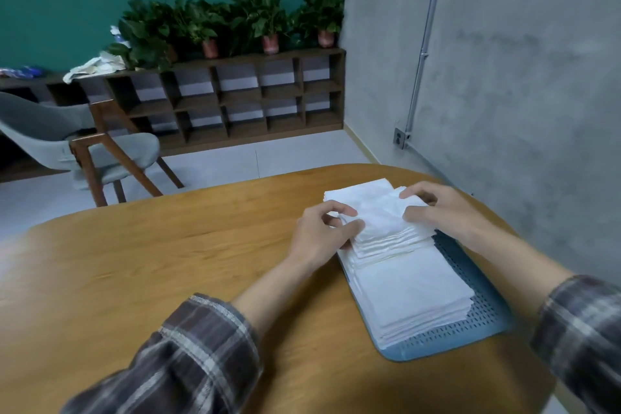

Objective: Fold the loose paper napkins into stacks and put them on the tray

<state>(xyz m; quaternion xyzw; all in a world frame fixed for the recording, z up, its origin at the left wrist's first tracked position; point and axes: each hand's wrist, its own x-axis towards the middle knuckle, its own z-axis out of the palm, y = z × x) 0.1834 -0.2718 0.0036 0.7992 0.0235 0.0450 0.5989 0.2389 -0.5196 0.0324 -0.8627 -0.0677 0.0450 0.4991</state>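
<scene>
Lying on the far stack (386,239) at the tray's (484,316) far end, the top napkin (374,208) looks thin, limp and easily torn. Left grip (324,228) and right grip (433,208) pinch its opposite edges; light edge holds suit it.

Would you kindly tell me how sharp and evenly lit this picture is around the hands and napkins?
Head view: soft, even light, faint sheen on the table; a dark shadow at its near edge; left sleeve and right sleeve blurred; left hand, right hand and napkins only slightly soft; the wide lens tilts the wall pipe.
</scene>
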